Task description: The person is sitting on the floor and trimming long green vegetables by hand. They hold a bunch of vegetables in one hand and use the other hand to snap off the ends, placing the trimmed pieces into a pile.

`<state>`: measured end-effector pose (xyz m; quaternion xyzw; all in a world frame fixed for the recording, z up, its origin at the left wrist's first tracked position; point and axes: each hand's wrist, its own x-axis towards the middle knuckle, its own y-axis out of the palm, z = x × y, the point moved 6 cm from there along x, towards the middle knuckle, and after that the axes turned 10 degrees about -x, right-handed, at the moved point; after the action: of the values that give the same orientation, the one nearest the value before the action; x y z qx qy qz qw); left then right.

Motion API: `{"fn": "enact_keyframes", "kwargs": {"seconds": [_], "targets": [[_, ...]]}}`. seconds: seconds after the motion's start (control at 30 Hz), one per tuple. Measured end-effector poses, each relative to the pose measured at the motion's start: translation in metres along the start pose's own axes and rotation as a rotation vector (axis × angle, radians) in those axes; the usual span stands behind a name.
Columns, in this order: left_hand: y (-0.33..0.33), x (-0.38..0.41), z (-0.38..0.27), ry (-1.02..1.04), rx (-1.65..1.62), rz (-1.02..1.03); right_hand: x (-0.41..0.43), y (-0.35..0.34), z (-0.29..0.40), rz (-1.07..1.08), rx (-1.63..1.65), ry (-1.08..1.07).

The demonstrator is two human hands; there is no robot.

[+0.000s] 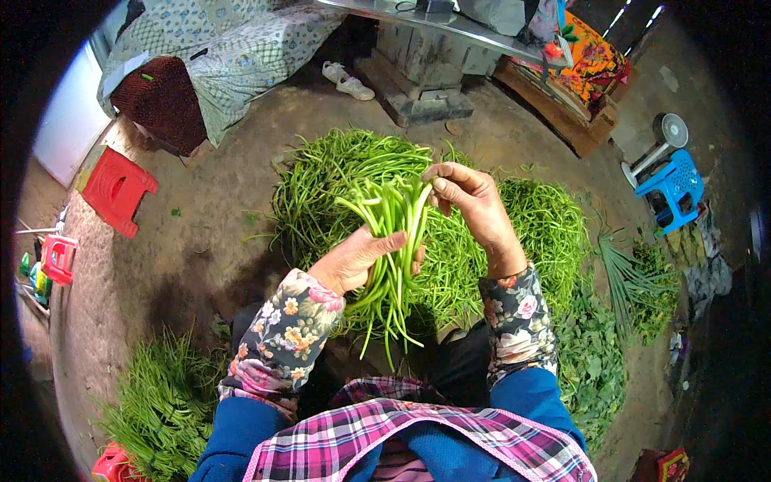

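My left hand [352, 259] is closed around the middle of a bunch of long green vegetable stems [391, 208], thumb across the front. The upper ends fan out above the fist, and thin ends hang down below it. My right hand [479, 202] is at the bunch's upper right, thumb and forefinger pinching the end of one stem. Beneath and behind both hands, a heap of loose green stems [355, 156] spreads over the floor. It continues to the right as a lighter green heap [536, 223].
Leafy greens [590, 367] lie right of my legs, below a palm frond [623, 271]. Tied green bundles [162, 410] sit at lower left. Around stand a red stool [117, 190], a blue plastic chair [674, 187], a white fan [673, 131] and a table with a stone pedestal [415, 78]. White shoes [349, 82] rest nearby.
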<state>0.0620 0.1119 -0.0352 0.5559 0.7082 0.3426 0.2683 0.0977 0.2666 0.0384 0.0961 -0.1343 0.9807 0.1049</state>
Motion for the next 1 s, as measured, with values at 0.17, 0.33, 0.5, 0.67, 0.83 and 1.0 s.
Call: {"fn": "enact_keyframes", "kwargs": {"seconds": [0.17, 0.33, 0.5, 0.67, 0.83, 1.0], "targets": [[0.000, 0.005, 0.005, -0.001, 0.011, -0.031, 0.002, 0.008, 0.010, -0.007, -0.226, -0.151], [-0.009, 0.004, 0.000, 0.003, 0.017, -0.143, 0.005, 0.015, 0.007, -0.127, -0.349, -0.197], [-0.008, -0.004, -0.035, 0.176, 0.091, -0.250, 0.003, 0.007, -0.006, -0.062, -0.471, -0.110], [-0.048, -0.015, -0.069, 0.264, -0.100, -0.282, -0.013, 0.045, -0.016, 0.387, -0.545, -0.093], [-0.061, -0.025, -0.092, 0.439, -0.123, -0.381, -0.010, 0.031, 0.010, 0.041, -0.796, -0.265], [-0.058, -0.030, -0.100, 0.603, -0.131, -0.487, -0.016, 0.053, 0.001, 0.227, -0.491, -0.053]]}}
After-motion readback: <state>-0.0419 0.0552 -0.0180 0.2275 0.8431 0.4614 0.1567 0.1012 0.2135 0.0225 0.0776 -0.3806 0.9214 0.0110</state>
